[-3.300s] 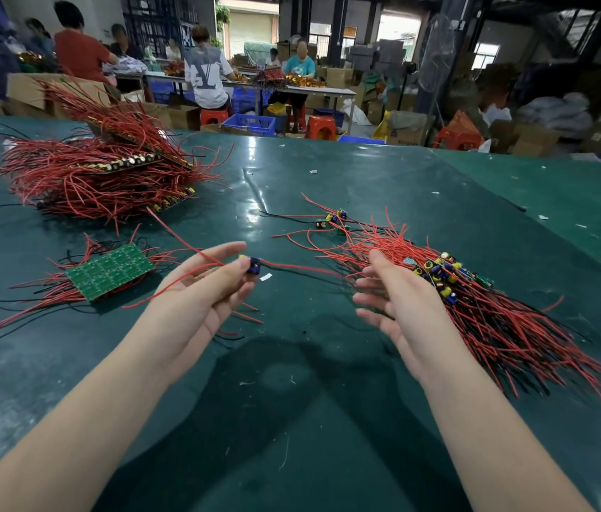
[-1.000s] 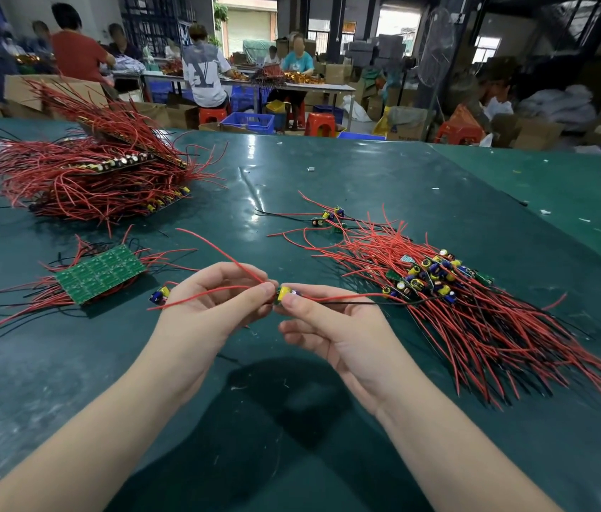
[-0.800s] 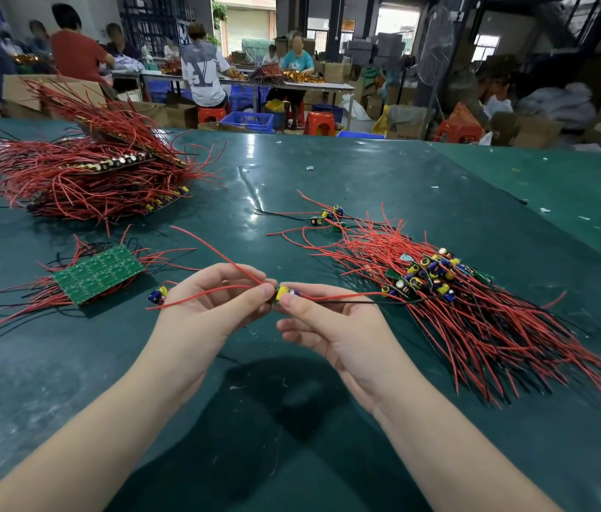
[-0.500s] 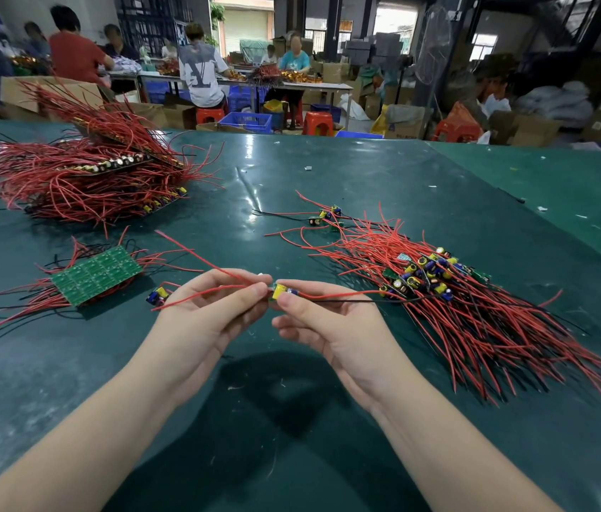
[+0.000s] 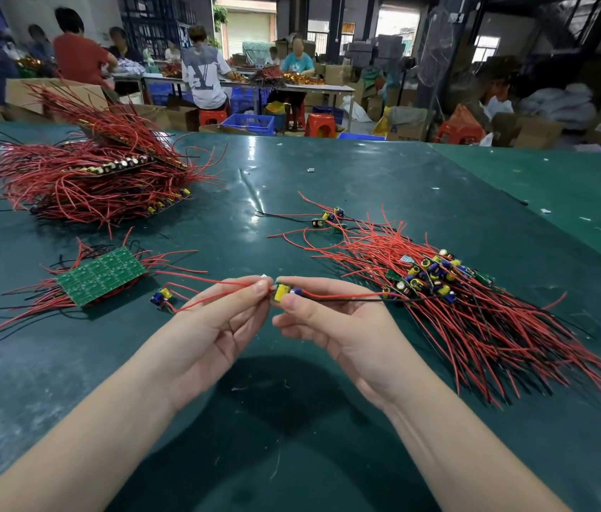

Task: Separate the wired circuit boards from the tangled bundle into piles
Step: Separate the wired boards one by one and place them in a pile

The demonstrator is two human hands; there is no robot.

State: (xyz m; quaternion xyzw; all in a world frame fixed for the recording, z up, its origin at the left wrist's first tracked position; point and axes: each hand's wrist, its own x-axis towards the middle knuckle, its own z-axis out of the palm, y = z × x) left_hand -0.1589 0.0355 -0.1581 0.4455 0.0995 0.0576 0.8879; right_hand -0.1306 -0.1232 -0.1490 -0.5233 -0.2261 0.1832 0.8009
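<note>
Circuit board point(image 5: 283, 292), small w/ yellow part, sits between both hands just above the green surface point(image 5: 291, 419), near centre. Right hand point(image 5: 332, 327): thumb + index fingers pinch the board, other fingers loosely curled under. Left hand point(image 5: 217, 323): thumb + index fingers pinch a red wire point(image 5: 214, 297) right beside the board, fingertips of the two hands almost touching. Red + black leads run from the board rightwards toward the right-hand pile.

Just left of the left hand lies a loose single board point(image 5: 161, 295) w/ blue + yellow parts, on the surface. Further left: green panel board point(image 5: 101, 276), tilted flat on a small spread of red/black wires.

Right of the hands: big pile of wired boards point(image 5: 439, 290), component ends clustered at top, red wires fanning toward the near-right. A few stray boards point(image 5: 328, 218) lie at its far edge.

Far left: tangled bundle point(image 5: 95, 175), tall heap of red wires w/ strips of boards poking out, well apart from both piles.

Beyond the surface edge: blue crates point(image 5: 251, 123), red stools point(image 5: 319, 125), cardboard boxes, and people seated at another table point(image 5: 291, 86), blurred.
</note>
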